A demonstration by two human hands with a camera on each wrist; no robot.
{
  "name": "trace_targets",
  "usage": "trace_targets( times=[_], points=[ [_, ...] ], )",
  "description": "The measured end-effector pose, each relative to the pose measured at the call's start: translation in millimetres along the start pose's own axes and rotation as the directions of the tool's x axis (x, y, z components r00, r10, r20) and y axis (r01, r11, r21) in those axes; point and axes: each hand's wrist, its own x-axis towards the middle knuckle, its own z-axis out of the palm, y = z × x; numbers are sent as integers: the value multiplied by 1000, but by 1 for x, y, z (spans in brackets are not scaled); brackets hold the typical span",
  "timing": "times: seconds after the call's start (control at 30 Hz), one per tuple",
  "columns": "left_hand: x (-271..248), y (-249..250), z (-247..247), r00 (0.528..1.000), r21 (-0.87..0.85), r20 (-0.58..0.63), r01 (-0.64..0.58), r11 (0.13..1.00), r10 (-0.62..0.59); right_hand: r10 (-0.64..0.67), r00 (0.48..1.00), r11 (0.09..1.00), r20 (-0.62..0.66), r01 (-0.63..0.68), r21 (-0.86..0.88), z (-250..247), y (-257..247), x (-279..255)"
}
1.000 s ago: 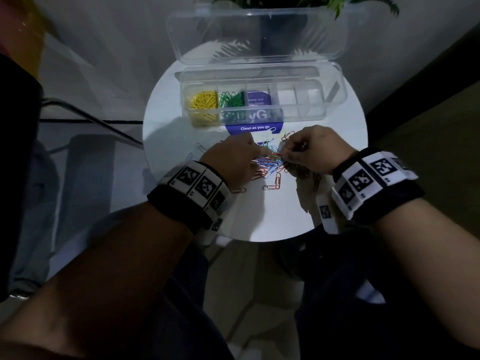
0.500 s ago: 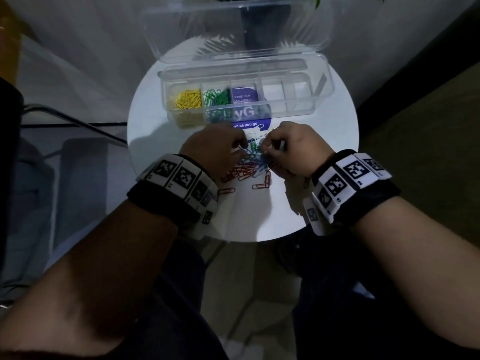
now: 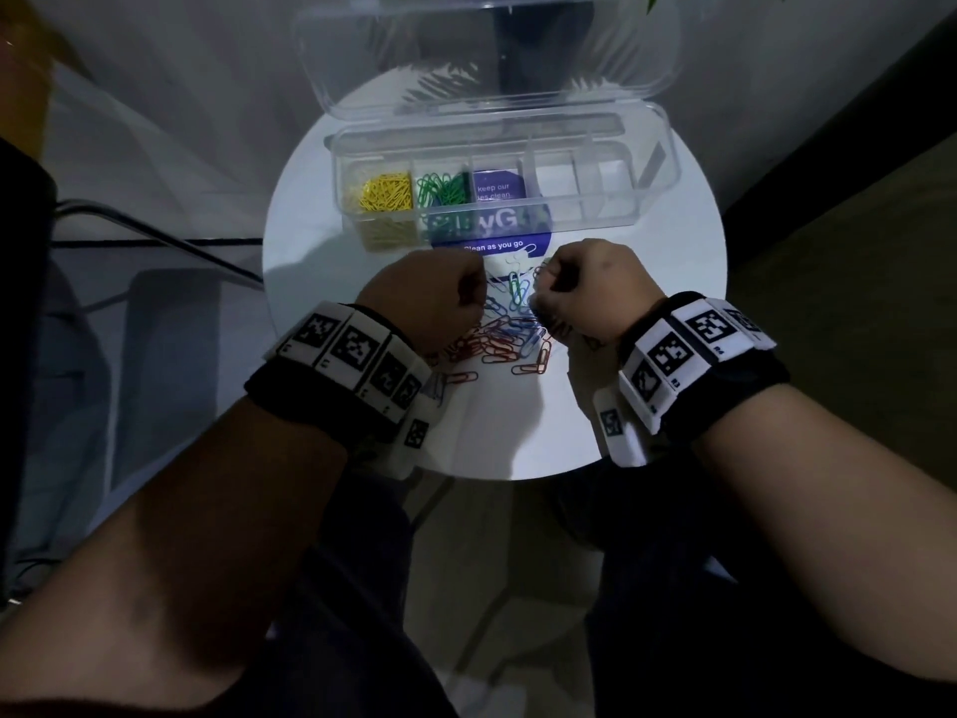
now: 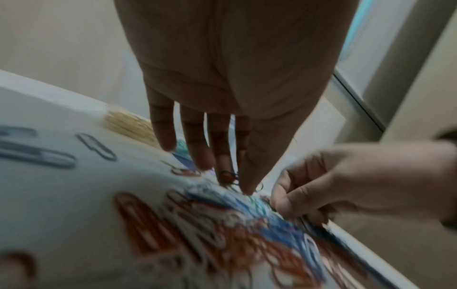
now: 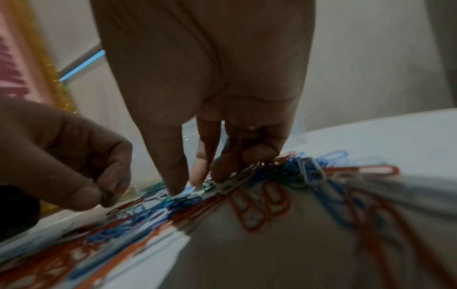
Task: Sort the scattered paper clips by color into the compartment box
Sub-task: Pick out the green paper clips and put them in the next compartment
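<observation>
pile: mixed paper clips (image 3: 510,329) on the round white table (image 3: 668,261), red, blue, a few green, lying every way, no common long axis
pile vs hands: directly between both hands; green clips (image 3: 514,288) sit at the far edge of pile, toward the box
left hand: left hand (image 3: 430,298) at pile's left edge, thumb and fingertip pinched on small green clips (image 4: 228,177) in the left wrist view
right hand: right hand (image 3: 595,287) at pile's right edge, thumb and forefinger tips down in the clips (image 5: 188,192); held or only touched, cannot tell
nearer hand: both touching pile, about equal; left is on the side of the filled cells
box: clear compartment box (image 3: 652,163) beyond the pile, lid open, long axis left-right
cells: yellow clips (image 3: 386,191) leftmost, green next (image 3: 440,188), remaining cells look empty
next move (judgement): carry green forward and left to second cell
surface: smooth, blue sticker (image 3: 492,235) under box front
room: dim, plant pot (image 3: 544,49) behind, floor below
</observation>
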Motion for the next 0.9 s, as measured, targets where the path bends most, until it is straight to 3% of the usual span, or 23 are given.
trace_targets(
  times=[0.27, 0.43, 0.5, 0.6, 0.73, 0.9],
  points=[
    [0, -13, -6, 1000, -198, -12, 23, 980, -26, -63, 996, 986, -56, 54, -155, 0, -5, 2],
    [3, -15, -5, 999, -285, -14, 47, 957, -53, -105, 993, 980, 63, 114, -162, 4, 0, 3],
    [3, -16, -5, 998, -294, -20, 47, 955, -55, -141, 986, 980, 86, 151, -128, 2, 2, 1],
    [3, -15, -6, 998, -279, -23, 43, 959, -52, -200, 980, 980, 13, 200, 9, -2, 0, -1],
    [0, -14, -8, 998, -251, -23, 45, 967, -53, -153, 984, 977, -93, 164, 133, 0, -3, 1],
    [-2, -16, -10, 997, -282, -1, 76, 957, -80, -149, 988, 989, 52, 148, 19, 4, -13, 7]
  ],
)
